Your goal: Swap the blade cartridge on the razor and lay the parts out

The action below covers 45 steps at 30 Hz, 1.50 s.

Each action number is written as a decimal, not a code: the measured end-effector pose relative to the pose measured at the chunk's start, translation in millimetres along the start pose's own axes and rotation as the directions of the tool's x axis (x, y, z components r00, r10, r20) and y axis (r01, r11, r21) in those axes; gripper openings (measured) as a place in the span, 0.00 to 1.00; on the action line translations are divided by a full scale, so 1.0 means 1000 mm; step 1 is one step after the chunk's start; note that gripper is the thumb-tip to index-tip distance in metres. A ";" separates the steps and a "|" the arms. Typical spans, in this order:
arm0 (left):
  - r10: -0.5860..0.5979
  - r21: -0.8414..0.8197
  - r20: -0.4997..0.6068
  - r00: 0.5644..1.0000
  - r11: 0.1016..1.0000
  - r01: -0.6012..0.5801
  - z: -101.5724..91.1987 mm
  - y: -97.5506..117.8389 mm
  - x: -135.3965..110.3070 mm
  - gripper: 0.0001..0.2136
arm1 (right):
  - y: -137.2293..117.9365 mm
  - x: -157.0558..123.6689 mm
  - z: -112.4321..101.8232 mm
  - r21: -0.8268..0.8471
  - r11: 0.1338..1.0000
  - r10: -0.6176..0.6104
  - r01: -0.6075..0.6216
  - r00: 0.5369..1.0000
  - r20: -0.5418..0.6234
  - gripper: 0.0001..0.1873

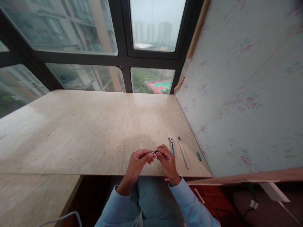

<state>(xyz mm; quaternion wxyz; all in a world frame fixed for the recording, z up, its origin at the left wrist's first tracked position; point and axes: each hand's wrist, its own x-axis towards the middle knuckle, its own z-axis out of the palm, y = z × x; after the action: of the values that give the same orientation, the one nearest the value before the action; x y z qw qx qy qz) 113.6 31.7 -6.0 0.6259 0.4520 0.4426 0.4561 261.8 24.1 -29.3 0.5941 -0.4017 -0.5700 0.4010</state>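
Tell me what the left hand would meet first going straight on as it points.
Past the small dark object, the left hand would probably meet the right hand first, though depth between them is hard to judge.

One left hand (139, 160) and one right hand (167, 160) share one small dark item (155, 151). Seen from these, one desk (94, 129) bears one razor (172, 147) at two o'clock, plus one toothbrush (183, 153) and one green piece (199, 156) at three o'clock.
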 end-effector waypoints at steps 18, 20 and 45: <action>0.525 0.575 0.051 0.849 0.680 -0.455 -0.017 -0.011 0.009 0.05 | 0.009 -0.006 -0.003 0.141 0.941 0.320 -0.309 0.945 -0.068 0.12; 0.512 0.555 0.051 0.857 0.699 -0.451 -0.015 -0.013 0.011 0.05 | 0.009 -0.007 -0.004 0.142 0.936 0.336 -0.322 0.938 -0.089 0.12; 0.692 0.537 0.145 0.707 0.546 -0.644 0.001 -0.011 0.042 0.06 | -0.006 0.011 -0.018 0.164 0.857 0.509 -0.488 0.851 -0.129 0.18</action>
<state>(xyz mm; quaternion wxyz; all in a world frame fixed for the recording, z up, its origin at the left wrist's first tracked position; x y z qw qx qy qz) 124.4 70.4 -22.3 0.2278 0.7261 0.3740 0.5302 280.7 31.6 -20.6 0.5395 -0.5301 -0.3677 0.5411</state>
